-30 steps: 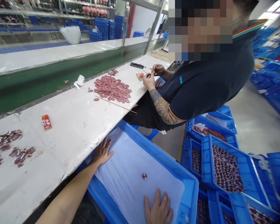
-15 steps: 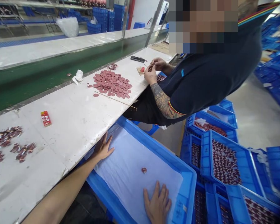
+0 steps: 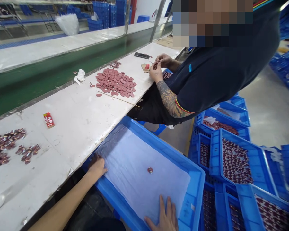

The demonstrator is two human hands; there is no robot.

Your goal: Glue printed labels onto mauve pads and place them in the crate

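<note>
A white sheet [image 3: 130, 160] lines a blue crate [image 3: 197, 189] that stands against the bench edge. On the sheet lies one small dark-red round piece [image 3: 150, 170] with a pale strip across it. My left hand [image 3: 96, 167] is at the sheet's left corner, by the crate's side. Its thumb sticks out away from the fingers, which are partly hidden in the shade under the bench edge. My right hand [image 3: 164, 215] lies with fingers spread on the near part of the sheet, cut off by the picture's lower edge. Nothing shows in either hand.
On the white bench [image 3: 77, 134] are a pile of flat reddish discs [image 3: 114, 82], clusters of dark-red pieces [image 3: 7, 144], a red packet [image 3: 48, 120] and a phone [image 3: 141, 55]. A co-worker [image 3: 221, 73] handles something small there. Filled blue crates [image 3: 238, 160] stand at right.
My left hand has drawn back left from the sheet's upper part to its corner beside the crate's side. My right hand has slid slightly toward me and right. The view has shifted a little.
</note>
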